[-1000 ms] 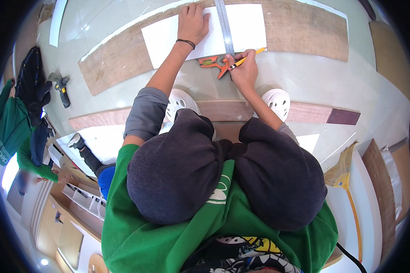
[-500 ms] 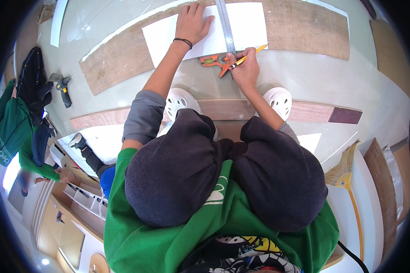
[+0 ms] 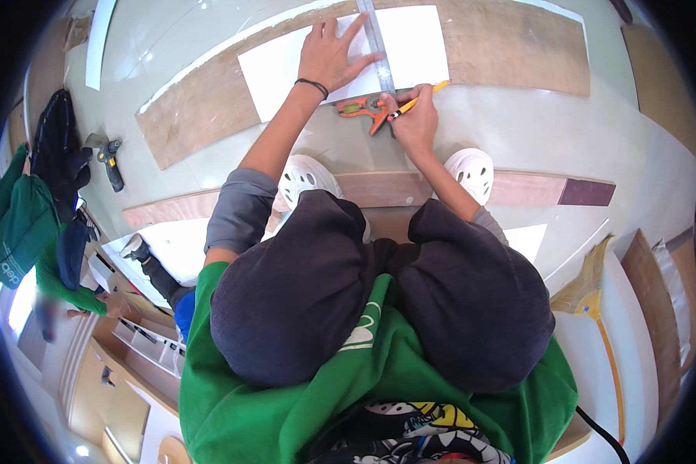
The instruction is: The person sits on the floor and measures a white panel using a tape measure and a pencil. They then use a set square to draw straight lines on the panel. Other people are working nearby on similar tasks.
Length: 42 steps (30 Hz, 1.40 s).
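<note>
A white sheet lies across a long wooden board on the floor. Over the sheet runs the metal blade of a combination square, its orange head against the near edge. My left hand is spread flat on the sheet, thumb and forefinger reaching onto the blade. A yellow pencil is gripped in my right hand, pointing up and to the right. The fingers of that same hand also touch the near end of the square beside its orange head.
Beneath my legs a narrow wooden strip crosses the floor between my white clogs. A yellow-and-black hand tool lies at left, near a person in green. A broom leans at right.
My left hand has shifted right and spread its fingers, now reaching the metal blade. The right hand keeps the pencil, almost unmoved. At left, the other person has moved slightly.
</note>
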Motion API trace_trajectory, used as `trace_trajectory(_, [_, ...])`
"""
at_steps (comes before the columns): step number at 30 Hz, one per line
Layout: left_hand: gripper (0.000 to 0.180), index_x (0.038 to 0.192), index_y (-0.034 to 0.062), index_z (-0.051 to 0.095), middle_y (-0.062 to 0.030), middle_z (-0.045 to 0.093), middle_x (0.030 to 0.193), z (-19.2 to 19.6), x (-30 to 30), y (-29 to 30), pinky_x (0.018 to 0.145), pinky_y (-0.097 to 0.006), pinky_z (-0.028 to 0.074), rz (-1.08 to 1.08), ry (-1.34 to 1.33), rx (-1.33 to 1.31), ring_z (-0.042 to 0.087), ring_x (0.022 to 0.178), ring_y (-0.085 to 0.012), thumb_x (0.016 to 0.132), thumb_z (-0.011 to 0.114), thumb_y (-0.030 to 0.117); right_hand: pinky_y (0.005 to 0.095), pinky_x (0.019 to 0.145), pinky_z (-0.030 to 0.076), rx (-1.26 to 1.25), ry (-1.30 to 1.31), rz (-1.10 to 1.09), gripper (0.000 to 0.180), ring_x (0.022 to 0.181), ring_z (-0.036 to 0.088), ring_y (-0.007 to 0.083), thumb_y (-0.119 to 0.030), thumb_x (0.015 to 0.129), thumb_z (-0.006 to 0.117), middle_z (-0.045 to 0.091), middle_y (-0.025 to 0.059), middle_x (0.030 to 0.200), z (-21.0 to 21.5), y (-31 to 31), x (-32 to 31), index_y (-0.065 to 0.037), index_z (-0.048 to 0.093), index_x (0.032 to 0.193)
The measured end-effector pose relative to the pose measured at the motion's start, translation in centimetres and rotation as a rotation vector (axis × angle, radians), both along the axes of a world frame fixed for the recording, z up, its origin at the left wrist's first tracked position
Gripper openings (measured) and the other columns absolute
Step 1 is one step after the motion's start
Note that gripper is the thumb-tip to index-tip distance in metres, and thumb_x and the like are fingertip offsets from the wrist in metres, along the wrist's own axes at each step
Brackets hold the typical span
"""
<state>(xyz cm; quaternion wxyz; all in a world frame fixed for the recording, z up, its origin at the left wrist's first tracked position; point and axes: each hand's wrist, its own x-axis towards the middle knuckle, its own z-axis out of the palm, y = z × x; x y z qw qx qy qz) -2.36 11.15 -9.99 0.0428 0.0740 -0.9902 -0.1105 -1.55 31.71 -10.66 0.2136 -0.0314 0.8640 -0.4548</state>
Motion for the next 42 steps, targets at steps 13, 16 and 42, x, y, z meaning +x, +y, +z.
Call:
trace_trajectory(13, [0.116, 0.144, 0.0118, 0.045, -0.0205, 0.045, 0.129, -1.8, 0.7, 1.0, 0.096, -0.043, 0.043, 0.038, -0.051, -0.055, 0.043, 0.107, -0.0354, 0.058, 0.064, 0.087, 0.036, 0.062, 0.048, -0.066, 0.158, 0.056, 0.042, 0.068, 0.06, 0.0235, -0.027, 0.081, 0.08, 0.057, 0.0079, 0.078, 0.1, 0.7, 0.6, -0.003, 0.049, 0.097])
trace_trajectory(16, [0.12, 0.142, 0.0056, 0.045, -0.0193, 0.044, 0.134, -1.7, 0.8, 1.2, 0.097, -0.042, 0.043, 0.046, -0.047, -0.033, 0.043, 0.109, -0.0351, 0.057, 0.064, 0.088, 0.0375, 0.059, 0.047, -0.094, 0.162, 0.082, 0.039, 0.066, 0.058, 0.026, -0.024, 0.082, 0.078, 0.055, 0.0089, 0.078, -0.2, 1.0, 0.8, -0.003, 0.05, 0.098])
trace_trajectory(42, [0.121, 0.148, 0.0112, 0.041, -0.0027, 0.038, 0.155, -2.3, 1.2, 0.9, 0.111, -0.061, 0.029, -0.074, 0.013, 0.041, 0.04, 0.133, -0.0404, 0.056, 0.064, 0.087, 0.036, 0.059, 0.048, -0.116, 0.163, 0.031, 0.031, 0.065, 0.062, 0.0234, -0.02, 0.084, 0.074, 0.06, 0.0074, 0.076, -0.3, 0.8, 1.0, -0.003, 0.054, 0.101])
